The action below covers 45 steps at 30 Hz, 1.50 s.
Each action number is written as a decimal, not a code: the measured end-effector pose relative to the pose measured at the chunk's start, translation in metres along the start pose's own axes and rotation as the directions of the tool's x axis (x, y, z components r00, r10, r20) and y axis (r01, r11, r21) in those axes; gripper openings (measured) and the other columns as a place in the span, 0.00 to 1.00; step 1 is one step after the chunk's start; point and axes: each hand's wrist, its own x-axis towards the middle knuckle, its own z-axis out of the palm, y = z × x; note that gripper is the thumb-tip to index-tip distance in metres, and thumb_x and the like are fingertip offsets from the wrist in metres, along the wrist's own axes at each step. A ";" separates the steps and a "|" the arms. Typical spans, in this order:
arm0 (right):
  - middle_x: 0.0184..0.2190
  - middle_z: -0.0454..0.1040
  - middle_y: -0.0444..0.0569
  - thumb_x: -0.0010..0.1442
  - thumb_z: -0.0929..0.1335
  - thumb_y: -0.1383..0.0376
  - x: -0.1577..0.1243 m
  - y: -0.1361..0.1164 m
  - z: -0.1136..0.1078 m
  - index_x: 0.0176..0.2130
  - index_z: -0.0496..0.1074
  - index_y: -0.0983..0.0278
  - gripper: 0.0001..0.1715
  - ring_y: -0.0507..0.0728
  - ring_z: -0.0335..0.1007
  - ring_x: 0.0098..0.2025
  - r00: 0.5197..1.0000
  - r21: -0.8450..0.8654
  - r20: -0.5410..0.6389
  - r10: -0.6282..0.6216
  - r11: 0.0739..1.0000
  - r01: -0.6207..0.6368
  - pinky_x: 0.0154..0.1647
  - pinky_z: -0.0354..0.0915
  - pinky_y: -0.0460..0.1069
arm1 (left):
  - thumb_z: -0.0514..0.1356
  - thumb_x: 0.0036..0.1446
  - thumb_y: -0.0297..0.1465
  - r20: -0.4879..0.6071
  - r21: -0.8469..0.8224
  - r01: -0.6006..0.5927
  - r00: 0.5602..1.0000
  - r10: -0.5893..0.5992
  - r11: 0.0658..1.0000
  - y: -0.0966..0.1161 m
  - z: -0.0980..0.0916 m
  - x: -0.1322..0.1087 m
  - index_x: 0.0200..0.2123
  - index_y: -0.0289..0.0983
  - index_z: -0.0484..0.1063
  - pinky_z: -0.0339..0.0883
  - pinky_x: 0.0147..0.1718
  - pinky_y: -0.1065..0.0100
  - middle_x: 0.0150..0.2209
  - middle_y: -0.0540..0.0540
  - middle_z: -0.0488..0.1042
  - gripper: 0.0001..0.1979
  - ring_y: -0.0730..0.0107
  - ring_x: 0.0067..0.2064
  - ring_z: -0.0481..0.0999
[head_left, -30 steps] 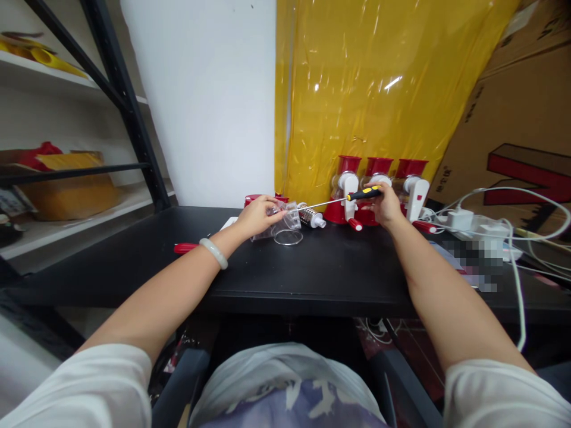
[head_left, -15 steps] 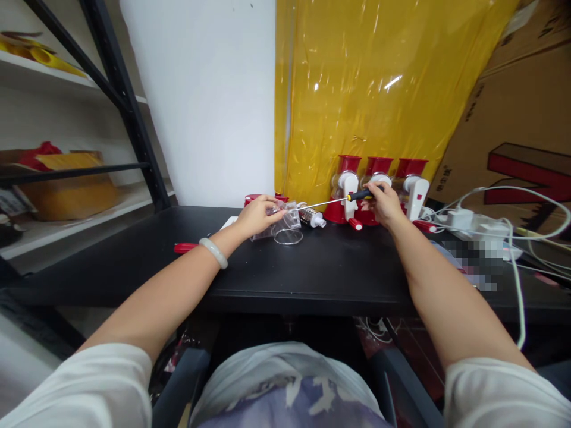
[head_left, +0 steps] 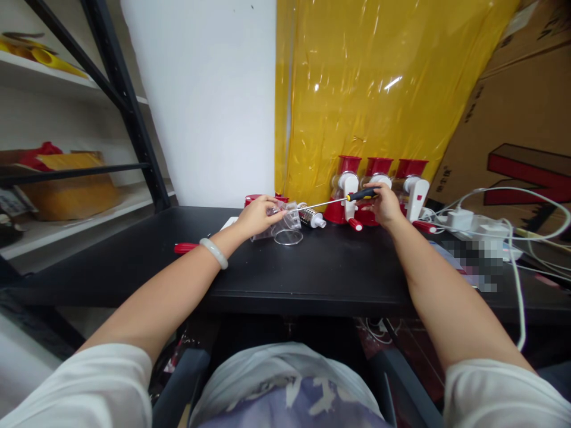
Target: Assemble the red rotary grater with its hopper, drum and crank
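Note:
My left hand (head_left: 256,216) is closed on a clear plastic housing (head_left: 285,221) lying on the black table (head_left: 312,267). My right hand (head_left: 384,205) grips the black and yellow handle of a screwdriver (head_left: 362,194). Its thin metal shaft runs left and its tip reaches the clear housing. A metal drum with a white cap (head_left: 311,217) lies just right of the housing. A pale bangle (head_left: 213,252) sits on my left wrist.
Three red and white grinder units (head_left: 378,178) stand against yellow plastic sheeting at the table's back. A red part (head_left: 186,247) lies left of my left wrist. White chargers and cables (head_left: 486,229) sprawl at the right. Shelving stands at the left, cardboard boxes at the right.
My right hand's fingers shifted slightly on the screwdriver handle, as in turning it. My left hand and the clear housing have stayed in place.

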 end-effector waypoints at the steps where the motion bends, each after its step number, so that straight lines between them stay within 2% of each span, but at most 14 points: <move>1: 0.23 0.70 0.41 0.47 0.64 0.58 0.000 0.000 0.000 0.37 0.65 0.59 0.15 0.53 0.69 0.18 1.000 -0.001 -0.004 0.008 1.000 -0.008 0.16 0.63 0.46 | 0.58 0.56 0.46 0.000 -0.004 -0.001 1.000 0.001 1.000 0.000 0.000 0.000 0.30 0.39 0.76 0.66 0.52 0.58 0.47 0.42 0.73 0.17 0.61 0.49 0.73; 5: 0.17 0.68 0.39 0.48 0.65 0.58 0.001 0.001 0.000 0.36 0.65 0.58 0.13 0.52 0.66 0.16 0.999 -0.031 -0.035 0.003 1.000 -0.004 0.15 0.63 0.47 | 0.58 0.56 0.46 0.002 -0.012 0.006 1.000 -0.006 1.000 0.000 0.001 0.000 0.29 0.39 0.76 0.65 0.52 0.57 0.48 0.42 0.73 0.16 0.60 0.49 0.73; 10: 0.14 0.63 0.36 0.49 0.68 0.51 -0.001 0.001 0.003 0.32 0.62 0.57 0.16 0.51 0.60 0.13 0.995 -0.094 -0.085 -0.060 0.994 0.052 0.14 0.62 0.48 | 0.58 0.56 0.47 0.002 -0.012 0.017 1.000 -0.017 1.000 -0.001 0.001 0.000 0.31 0.39 0.76 0.66 0.52 0.57 0.48 0.42 0.73 0.17 0.60 0.50 0.73; 14: 0.19 0.67 0.39 0.51 0.64 0.49 -0.002 -0.002 0.005 0.33 0.63 0.58 0.17 0.52 0.66 0.16 0.997 -0.023 -0.082 -0.007 1.000 0.005 0.14 0.60 0.47 | 0.58 0.56 0.47 0.006 0.004 0.018 1.000 -0.018 1.000 -0.001 0.000 0.000 0.33 0.39 0.76 0.66 0.51 0.57 0.49 0.42 0.73 0.18 0.60 0.50 0.72; 18: 0.26 0.70 0.41 0.49 0.64 0.53 -0.004 -0.005 0.006 0.36 0.64 0.58 0.16 0.53 0.72 0.22 1.000 0.068 -0.019 0.023 0.997 -0.021 0.16 0.61 0.46 | 0.57 0.56 0.48 0.012 0.004 0.019 1.000 -0.019 1.000 -0.001 0.001 0.000 0.32 0.38 0.76 0.66 0.51 0.57 0.49 0.42 0.73 0.19 0.60 0.50 0.72; 21: 0.24 0.69 0.41 0.48 0.66 0.54 -0.004 -0.004 0.006 0.36 0.64 0.58 0.16 0.53 0.71 0.21 1.000 0.040 -0.006 -0.006 0.999 0.006 0.17 0.62 0.46 | 0.57 0.56 0.48 0.007 0.001 0.017 1.000 -0.017 1.000 -0.001 0.001 0.000 0.30 0.38 0.75 0.66 0.51 0.57 0.49 0.42 0.73 0.18 0.60 0.50 0.72; 25: 0.19 0.67 0.40 0.49 0.68 0.49 -0.002 0.000 0.005 0.32 0.64 0.59 0.19 0.51 0.64 0.16 0.994 -0.058 -0.095 -0.051 0.997 0.045 0.14 0.60 0.46 | 0.57 0.56 0.48 0.004 -0.008 0.010 1.000 -0.010 1.000 -0.001 0.001 -0.001 0.32 0.39 0.76 0.66 0.52 0.57 0.49 0.42 0.73 0.18 0.60 0.50 0.72; 27: 0.17 0.65 0.40 0.50 0.67 0.46 0.000 0.001 0.004 0.30 0.65 0.59 0.21 0.50 0.62 0.15 0.990 -0.087 -0.124 -0.064 0.995 0.054 0.12 0.59 0.46 | 0.57 0.56 0.48 0.005 -0.010 0.015 1.000 -0.015 1.000 0.000 0.001 -0.001 0.32 0.39 0.76 0.66 0.52 0.57 0.49 0.43 0.73 0.18 0.60 0.50 0.72; 29: 0.17 0.66 0.41 0.52 0.64 0.44 0.000 0.001 0.004 0.31 0.65 0.59 0.21 0.51 0.63 0.15 0.994 -0.056 -0.103 -0.034 0.998 0.028 0.13 0.60 0.47 | 0.58 0.56 0.47 0.005 -0.011 0.020 1.000 -0.020 1.000 0.001 0.000 0.000 0.32 0.39 0.76 0.66 0.52 0.57 0.49 0.43 0.73 0.17 0.60 0.50 0.72; 33: 0.23 0.71 0.41 0.52 0.63 0.51 -0.002 -0.002 0.004 0.35 0.64 0.58 0.15 0.53 0.70 0.20 0.999 0.069 -0.019 0.026 0.997 -0.024 0.16 0.63 0.47 | 0.58 0.56 0.46 0.010 -0.005 0.012 1.000 -0.012 1.000 0.000 0.000 0.000 0.30 0.39 0.75 0.66 0.52 0.57 0.48 0.43 0.73 0.17 0.60 0.50 0.72; 35: 0.24 0.71 0.40 0.50 0.64 0.55 -0.003 -0.004 0.005 0.36 0.64 0.58 0.13 0.53 0.71 0.20 0.999 0.072 -0.019 0.026 0.997 -0.025 0.16 0.63 0.46 | 0.58 0.56 0.46 0.009 -0.007 0.013 1.000 -0.013 1.000 0.000 0.000 0.000 0.30 0.39 0.75 0.66 0.52 0.57 0.48 0.43 0.73 0.17 0.60 0.50 0.72; 38: 0.19 0.69 0.39 0.49 0.66 0.56 -0.002 -0.002 0.004 0.35 0.65 0.58 0.13 0.52 0.66 0.16 0.998 0.002 -0.060 0.023 1.000 -0.023 0.15 0.62 0.47 | 0.58 0.56 0.46 0.003 -0.021 0.013 1.000 -0.013 1.000 0.000 0.000 0.000 0.31 0.39 0.76 0.66 0.52 0.57 0.48 0.42 0.73 0.17 0.60 0.50 0.72; 42: 0.11 0.58 0.36 0.51 0.67 0.50 0.002 0.005 0.002 0.29 0.65 0.59 0.16 0.51 0.56 0.12 0.993 -0.110 -0.075 -0.093 0.990 0.084 0.12 0.58 0.47 | 0.58 0.56 0.46 0.004 -0.025 0.019 1.000 -0.019 0.999 0.003 -0.002 -0.001 0.31 0.38 0.76 0.65 0.53 0.57 0.48 0.42 0.73 0.17 0.60 0.50 0.73; 45: 0.11 0.59 0.39 0.53 0.63 0.46 0.004 0.008 -0.001 0.29 0.66 0.59 0.20 0.53 0.60 0.13 0.995 -0.097 -0.063 -0.078 0.993 0.071 0.14 0.60 0.48 | 0.58 0.56 0.46 0.012 -0.017 0.030 0.999 -0.030 0.999 0.003 -0.002 -0.001 0.31 0.39 0.76 0.65 0.53 0.57 0.48 0.43 0.73 0.17 0.60 0.50 0.72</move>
